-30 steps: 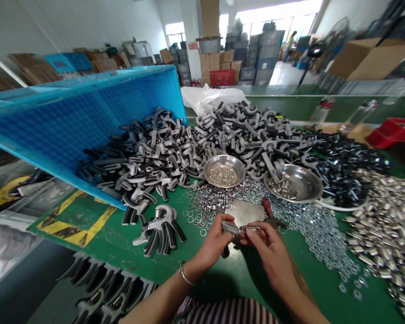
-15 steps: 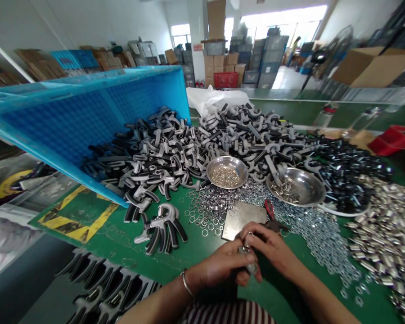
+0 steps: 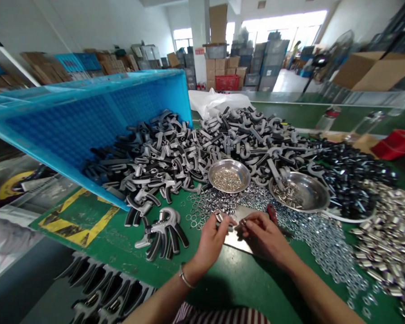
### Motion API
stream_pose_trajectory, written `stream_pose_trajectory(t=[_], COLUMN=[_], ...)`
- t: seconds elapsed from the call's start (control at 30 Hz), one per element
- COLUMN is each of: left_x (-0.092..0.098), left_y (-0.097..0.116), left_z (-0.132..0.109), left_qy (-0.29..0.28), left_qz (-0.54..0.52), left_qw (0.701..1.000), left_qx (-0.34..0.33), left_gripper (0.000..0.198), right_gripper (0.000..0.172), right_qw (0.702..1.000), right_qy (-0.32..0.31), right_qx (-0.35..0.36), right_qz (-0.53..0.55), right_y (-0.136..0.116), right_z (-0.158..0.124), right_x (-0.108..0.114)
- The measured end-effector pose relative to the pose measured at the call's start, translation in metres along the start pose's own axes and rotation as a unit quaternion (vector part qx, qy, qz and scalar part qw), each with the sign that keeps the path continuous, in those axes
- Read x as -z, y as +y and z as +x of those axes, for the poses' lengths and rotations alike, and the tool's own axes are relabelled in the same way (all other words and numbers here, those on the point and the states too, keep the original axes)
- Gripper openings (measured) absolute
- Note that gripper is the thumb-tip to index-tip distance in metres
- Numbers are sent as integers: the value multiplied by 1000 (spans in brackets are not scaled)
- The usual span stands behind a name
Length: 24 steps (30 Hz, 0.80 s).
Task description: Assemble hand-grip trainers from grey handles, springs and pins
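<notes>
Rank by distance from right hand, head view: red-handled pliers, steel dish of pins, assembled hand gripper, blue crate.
From the right hand:
1. Red-handled pliers: just beyond it, on the mat.
2. Steel dish of pins: farther out, to the right.
3. Assembled hand gripper: on the green mat, well left.
4. Blue crate: farthest, tipped over at far left.

A striped top [image 3: 219, 316] in dark maroon and white is being worn, with its narrow vertical stripes being seen only along the lower edge of the view. A thin, plain silver bangle [image 3: 185, 278] is being worn on the left wrist [image 3: 195, 266]. The left forearm [image 3: 158, 302] and right forearm [image 3: 324, 292] are being shown bare, and the left hand [image 3: 209, 245] and right hand [image 3: 265, 238] are being shown ungloved, with bare fingers.
</notes>
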<state>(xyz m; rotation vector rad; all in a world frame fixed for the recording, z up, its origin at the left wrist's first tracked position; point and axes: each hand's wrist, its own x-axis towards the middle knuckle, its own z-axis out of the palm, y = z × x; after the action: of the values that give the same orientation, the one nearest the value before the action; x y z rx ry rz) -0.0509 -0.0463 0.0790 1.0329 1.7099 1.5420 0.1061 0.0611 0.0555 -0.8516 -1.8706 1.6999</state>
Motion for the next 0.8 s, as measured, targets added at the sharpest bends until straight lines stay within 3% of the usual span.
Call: stream_pose_trajectory(t=[0.07, 0.13, 0.27, 0.37, 0.5, 0.67, 0.73, 0.8], left_x=[-10, -19, -28, -29, -32, -36, -35, -33], left_y=[3, 4, -4, -10, -9, 7, 13, 16], left_z=[3, 4, -1, -5, -10, -22, -26, -29], left_qy=[-31, -57, -65, -52, -26, -23, -32, -41], left_qz=[12, 35, 87, 98, 92, 83, 67, 54], left_qw=[998, 995, 991, 991, 995, 995, 996, 997], left_qx=[-48, -73, -76, -71, -43, -59, -53, -37], left_gripper=[25, 24, 26, 26, 26, 25, 25, 26], right_gripper=[30, 29, 26, 27, 27, 22, 13, 9], right_qw=[973, 932, 902, 902, 944, 996, 986, 945], right_qy=[-2, 0, -11, -11, 6, 70, 92, 82], right_qx=[-85, -126, -149, -161, -129, -7, 108, 238], right_qz=[216, 339, 406, 400, 304, 49, -91, -210], right_y=[-3, -5, -7, -8, -13, -23, -24, -24], right_z=[-17, -26, -28, -27, -35, -49, -51, -50], right_x=[-10, -18, -22, -22, -24, -19, -14, -9])
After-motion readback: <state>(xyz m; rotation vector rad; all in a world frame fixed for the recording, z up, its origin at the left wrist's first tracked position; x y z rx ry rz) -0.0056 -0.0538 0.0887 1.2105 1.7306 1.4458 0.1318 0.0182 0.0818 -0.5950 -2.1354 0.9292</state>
